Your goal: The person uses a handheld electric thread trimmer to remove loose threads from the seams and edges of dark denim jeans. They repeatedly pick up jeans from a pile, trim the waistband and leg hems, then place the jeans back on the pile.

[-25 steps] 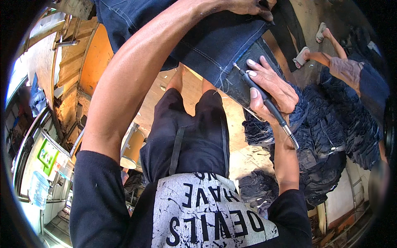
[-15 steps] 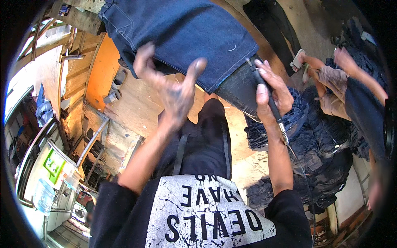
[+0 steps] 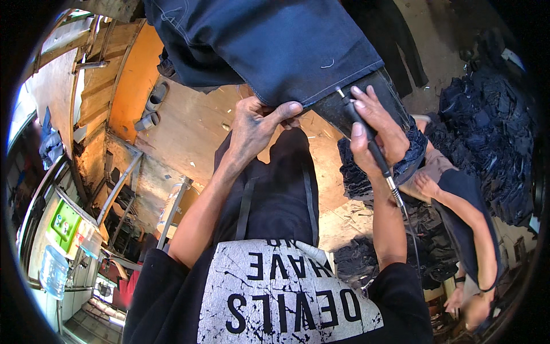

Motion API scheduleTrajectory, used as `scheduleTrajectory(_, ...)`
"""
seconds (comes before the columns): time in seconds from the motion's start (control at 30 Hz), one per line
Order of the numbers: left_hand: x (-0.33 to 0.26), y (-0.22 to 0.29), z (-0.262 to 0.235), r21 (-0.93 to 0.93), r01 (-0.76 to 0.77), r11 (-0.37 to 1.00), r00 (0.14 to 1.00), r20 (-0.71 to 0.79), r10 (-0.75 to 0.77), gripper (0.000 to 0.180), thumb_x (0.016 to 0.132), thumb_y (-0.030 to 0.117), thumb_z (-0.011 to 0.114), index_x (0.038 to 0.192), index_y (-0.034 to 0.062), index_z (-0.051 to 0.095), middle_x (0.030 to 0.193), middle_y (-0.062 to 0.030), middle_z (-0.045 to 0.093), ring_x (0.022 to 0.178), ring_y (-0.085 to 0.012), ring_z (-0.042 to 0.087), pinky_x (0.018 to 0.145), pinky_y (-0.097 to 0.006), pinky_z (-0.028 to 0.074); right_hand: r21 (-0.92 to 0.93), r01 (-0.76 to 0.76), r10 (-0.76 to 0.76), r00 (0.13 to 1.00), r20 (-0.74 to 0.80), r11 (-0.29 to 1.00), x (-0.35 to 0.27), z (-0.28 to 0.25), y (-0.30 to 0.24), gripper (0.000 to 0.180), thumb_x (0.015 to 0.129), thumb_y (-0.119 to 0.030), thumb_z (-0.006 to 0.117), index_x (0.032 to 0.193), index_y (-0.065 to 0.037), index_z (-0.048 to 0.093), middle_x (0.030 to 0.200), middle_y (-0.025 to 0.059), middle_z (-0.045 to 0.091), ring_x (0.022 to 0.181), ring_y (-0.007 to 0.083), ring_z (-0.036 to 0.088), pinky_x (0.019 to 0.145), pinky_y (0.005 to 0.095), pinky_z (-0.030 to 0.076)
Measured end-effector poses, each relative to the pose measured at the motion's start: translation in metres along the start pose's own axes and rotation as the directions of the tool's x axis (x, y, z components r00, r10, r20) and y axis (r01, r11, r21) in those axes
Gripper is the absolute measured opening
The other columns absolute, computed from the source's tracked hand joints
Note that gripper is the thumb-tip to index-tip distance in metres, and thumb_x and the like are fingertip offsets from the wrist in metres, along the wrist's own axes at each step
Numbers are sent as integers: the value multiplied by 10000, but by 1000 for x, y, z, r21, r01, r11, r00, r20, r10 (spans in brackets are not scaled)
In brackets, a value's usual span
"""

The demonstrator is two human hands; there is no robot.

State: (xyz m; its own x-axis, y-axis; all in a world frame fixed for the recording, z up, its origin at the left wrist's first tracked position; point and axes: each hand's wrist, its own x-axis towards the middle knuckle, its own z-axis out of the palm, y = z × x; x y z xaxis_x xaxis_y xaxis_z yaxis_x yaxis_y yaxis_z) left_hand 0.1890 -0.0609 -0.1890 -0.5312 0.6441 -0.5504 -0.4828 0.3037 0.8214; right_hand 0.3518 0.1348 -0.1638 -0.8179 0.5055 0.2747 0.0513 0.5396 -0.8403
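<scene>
A dark blue denim trouser leg (image 3: 286, 49) is drawn over a dark flat board (image 3: 335, 109), whose end sticks out past the stitched hem. My left hand (image 3: 252, 126) pinches the near edge of the denim close to the hem, thumb on top, other fingers partly hidden beneath. In my right hand (image 3: 387, 129) is a black pen-shaped handpiece (image 3: 365, 127) with a narrow metal tip, a spring collar and a thin cord trailing down. Its tip points at the hem and is at or very near it; contact I cannot tell.
Dark garment piles (image 3: 475, 143) lie at the right, where another person (image 3: 472, 212) bends over. Black trousers (image 3: 395, 43) are spread at the upper right. Grey sandals (image 3: 150, 109) sit by an orange panel (image 3: 130, 86) at the left. A metal frame (image 3: 120, 183) stands lower left.
My left hand has come down from above the denim and now grips its edge. The denim and board have shifted slightly right. The other person has bent lower.
</scene>
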Motion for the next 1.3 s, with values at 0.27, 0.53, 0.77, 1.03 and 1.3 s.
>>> scheduleTrajectory(0.27,-6,-11,0,107,-40,993,996,-76,49,279,972,264,869,925,-2,802,733,-69,763,622,-107,697,597,-266,567,13,148,-148,982,114,989,-6,9,-1,320,812,5,720,1122,23,797,1079,189,817,1146,377,789,1062,568,611)
scheduleTrajectory(0.53,-5,-13,2,95,-55,994,993,-95,65,292,975,274,870,900,2,796,715,-59,754,611,-93,680,553,-253,508,-32,148,-142,981,133,989,-2,10,-2,306,814,-5,729,1110,20,805,1078,182,818,1143,370,791,1058,555,619)
scheduleTrajectory(0.77,-7,-12,1,141,-37,989,995,-89,50,320,977,310,865,887,12,792,704,-51,755,606,-84,671,551,-251,499,-36,150,-146,984,100,988,-4,9,2,310,822,-7,713,1117,29,800,1067,200,814,1124,378,796,1050,550,624)
scheduleTrajectory(1.03,-7,-11,0,161,-18,987,997,-70,30,298,981,295,861,914,13,791,764,-61,768,645,-92,689,585,-248,527,-66,136,-132,989,66,989,-6,8,3,333,809,2,709,1129,35,794,1080,221,810,1119,385,796,1044,553,627)
scheduleTrajectory(1.3,-7,-4,2,97,16,995,998,-58,-11,264,991,272,852,963,17,791,809,-51,754,658,-97,679,602,-254,546,-49,128,-127,992,15,991,-6,9,8,348,802,0,723,1141,40,787,1059,233,806,1114,399,796,1046,567,620)
